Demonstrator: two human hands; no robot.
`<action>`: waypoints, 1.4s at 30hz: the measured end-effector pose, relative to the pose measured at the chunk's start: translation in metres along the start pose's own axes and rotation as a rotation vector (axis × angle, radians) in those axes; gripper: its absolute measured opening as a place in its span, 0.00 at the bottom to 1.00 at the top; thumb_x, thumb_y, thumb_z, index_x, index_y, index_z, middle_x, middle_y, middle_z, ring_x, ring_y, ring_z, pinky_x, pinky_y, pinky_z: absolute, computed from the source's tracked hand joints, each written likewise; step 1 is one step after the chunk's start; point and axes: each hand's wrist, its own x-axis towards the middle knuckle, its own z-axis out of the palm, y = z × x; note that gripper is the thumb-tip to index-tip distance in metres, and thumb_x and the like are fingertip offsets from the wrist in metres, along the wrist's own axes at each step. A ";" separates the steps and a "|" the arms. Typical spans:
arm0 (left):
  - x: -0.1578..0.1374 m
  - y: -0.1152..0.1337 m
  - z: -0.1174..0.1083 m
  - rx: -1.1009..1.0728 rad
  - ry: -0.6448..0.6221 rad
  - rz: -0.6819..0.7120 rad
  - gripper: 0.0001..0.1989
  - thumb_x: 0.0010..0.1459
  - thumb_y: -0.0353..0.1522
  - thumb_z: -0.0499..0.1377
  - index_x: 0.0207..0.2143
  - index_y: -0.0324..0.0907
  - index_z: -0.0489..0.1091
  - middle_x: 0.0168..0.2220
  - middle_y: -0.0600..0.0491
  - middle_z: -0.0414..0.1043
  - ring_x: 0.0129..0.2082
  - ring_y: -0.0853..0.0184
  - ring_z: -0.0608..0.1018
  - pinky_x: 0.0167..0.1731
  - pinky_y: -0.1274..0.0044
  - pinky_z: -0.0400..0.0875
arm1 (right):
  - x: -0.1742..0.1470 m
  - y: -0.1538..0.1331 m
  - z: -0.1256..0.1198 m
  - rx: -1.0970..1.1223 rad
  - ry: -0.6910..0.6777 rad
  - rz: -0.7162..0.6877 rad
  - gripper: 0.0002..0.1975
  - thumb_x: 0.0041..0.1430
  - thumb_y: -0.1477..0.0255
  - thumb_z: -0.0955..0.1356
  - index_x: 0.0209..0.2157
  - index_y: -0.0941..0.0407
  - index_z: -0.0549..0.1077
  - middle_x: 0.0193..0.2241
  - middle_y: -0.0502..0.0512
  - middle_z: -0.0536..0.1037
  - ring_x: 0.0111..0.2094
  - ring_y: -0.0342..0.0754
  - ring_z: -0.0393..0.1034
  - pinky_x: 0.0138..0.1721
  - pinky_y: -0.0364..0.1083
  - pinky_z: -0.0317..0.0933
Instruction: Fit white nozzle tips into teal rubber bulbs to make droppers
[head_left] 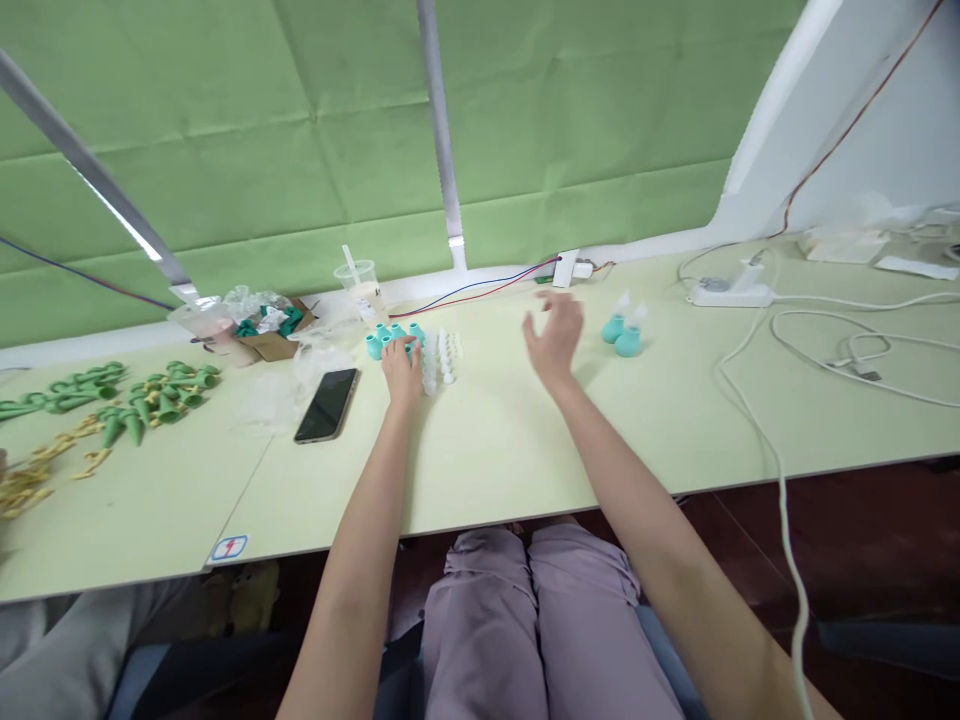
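Observation:
My left hand (403,372) reaches into a small group of teal rubber bulbs (373,346), its fingers bent down around one at the near side, which they partly hide. Just right of that hand, white translucent nozzle tips (447,358) stand in rows on the table. My right hand (555,335) is raised over the table, a little blurred, with thumb and fingers apart and nothing seen in them. To its right stand two teal bulbs with white tips fitted (628,341), upright and close together.
A phone (327,405) lies left of my left arm, beside crumpled clear plastic bags (274,395). Behind are a plastic cup with a straw (364,290) and a cardboard box (277,340). Green cone-shaped pieces (161,395) lie far left. A power strip (731,290) and white cables occupy the right.

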 end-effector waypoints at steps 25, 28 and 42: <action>0.002 0.016 -0.007 -0.038 0.017 0.074 0.14 0.62 0.39 0.46 0.41 0.43 0.66 0.42 0.48 0.69 0.45 0.62 0.69 0.49 0.67 0.60 | -0.046 -0.066 0.042 0.331 -0.372 -0.201 0.10 0.57 0.63 0.65 0.39 0.51 0.73 0.41 0.54 0.74 0.44 0.51 0.63 0.45 0.50 0.49; -0.002 0.032 -0.006 -0.102 -0.083 0.177 0.14 0.61 0.40 0.48 0.43 0.43 0.65 0.42 0.49 0.69 0.43 0.64 0.71 0.46 0.70 0.63 | -0.036 -0.051 0.051 0.530 -0.403 0.058 0.11 0.55 0.61 0.65 0.36 0.53 0.71 0.31 0.51 0.75 0.33 0.47 0.65 0.40 0.47 0.55; -0.012 0.042 0.008 -0.050 -0.223 0.307 0.12 0.59 0.37 0.53 0.44 0.44 0.68 0.34 0.51 0.72 0.31 0.68 0.73 0.38 0.74 0.67 | -0.030 -0.029 0.063 0.825 -0.540 0.303 0.18 0.55 0.54 0.61 0.29 0.54 0.70 0.25 0.49 0.74 0.29 0.44 0.66 0.33 0.43 0.57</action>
